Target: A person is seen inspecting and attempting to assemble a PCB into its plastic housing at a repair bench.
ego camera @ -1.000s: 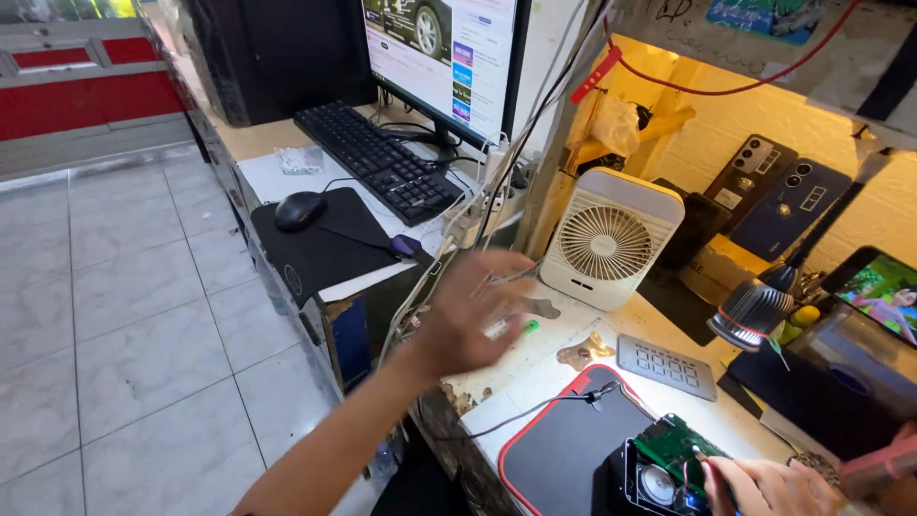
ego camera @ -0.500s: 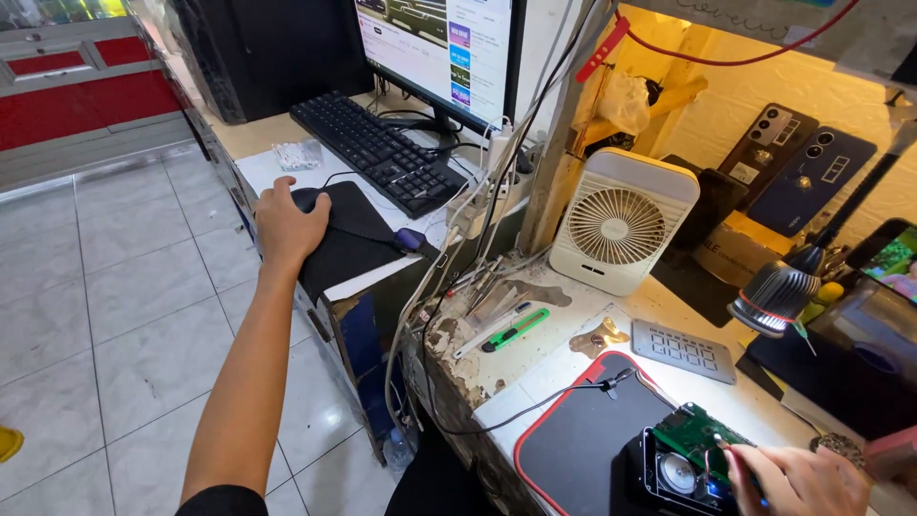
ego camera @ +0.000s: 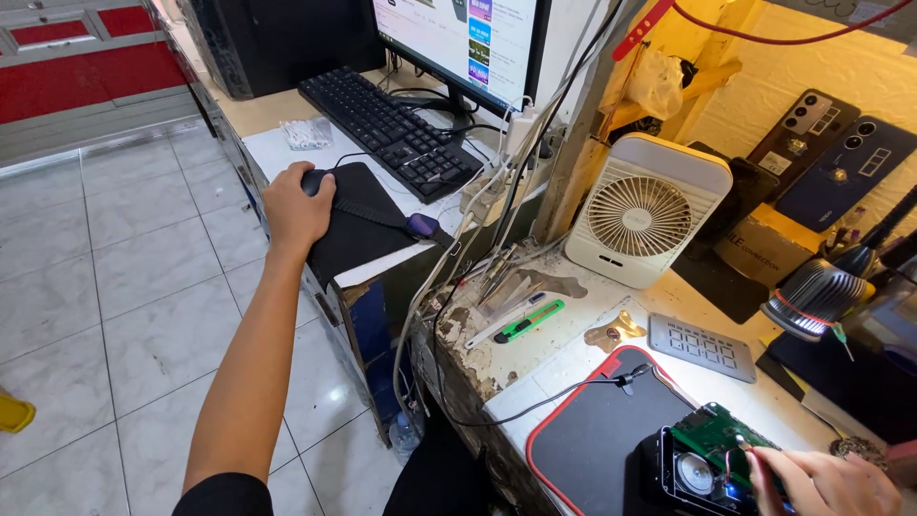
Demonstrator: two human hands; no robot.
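The left hand [ego camera: 298,208] cups the black computer mouse [ego camera: 315,181] on its dark pad, while the right hand [ego camera: 823,483] grips a thin tool over the opened black device's green circuit board [ego camera: 714,441], repair seemingly unfinished.

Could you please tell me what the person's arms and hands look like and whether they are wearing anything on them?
Both hands are bare, without gloves. The left hand shows no ring or watch, and its arm is bare up to a short black sleeve. Only the right hand itself is in frame, with no jewellery visible.
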